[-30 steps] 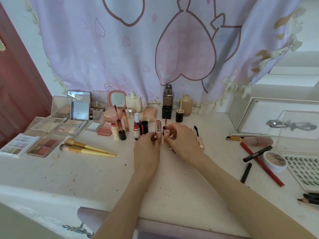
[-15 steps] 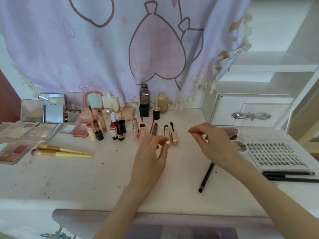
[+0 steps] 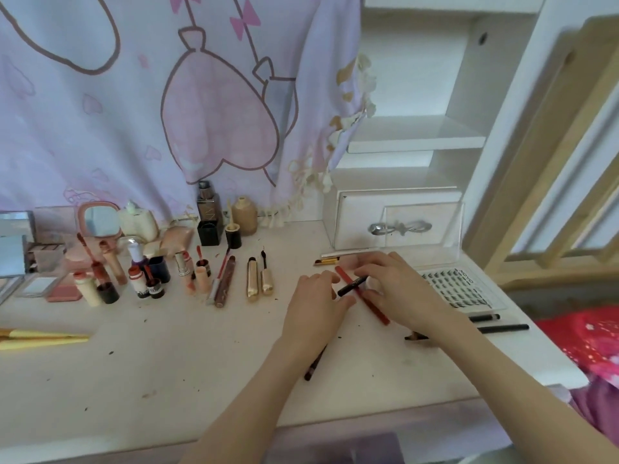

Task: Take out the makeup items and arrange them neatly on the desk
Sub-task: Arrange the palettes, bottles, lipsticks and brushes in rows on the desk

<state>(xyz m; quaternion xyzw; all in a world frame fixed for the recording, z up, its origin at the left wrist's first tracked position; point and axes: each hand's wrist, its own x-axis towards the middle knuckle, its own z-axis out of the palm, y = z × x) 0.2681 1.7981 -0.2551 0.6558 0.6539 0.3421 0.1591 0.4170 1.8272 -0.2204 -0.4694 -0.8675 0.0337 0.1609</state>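
2 hands (image 3: 315, 306) (image 3: 398, 289), black pen (image 3: 352, 285) up-right.

Yellow brushes (image 3: 40, 339) cut off at left edge, heads out of view. Palettes (image 3: 13, 262) partly cropped too. Black pencil (image 3: 315, 363) mostly hidden under left forearm. Right hand (image 3: 398, 289) covers red pencil's (image 3: 375, 304) middle. Lash tray (image 3: 459, 289) print too blurry to read.

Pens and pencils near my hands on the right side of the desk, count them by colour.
Red: 1, the red pencil.
Black: 4, the black pen under the right hand, one under the left forearm, two by the lash tray.
Total: 5.
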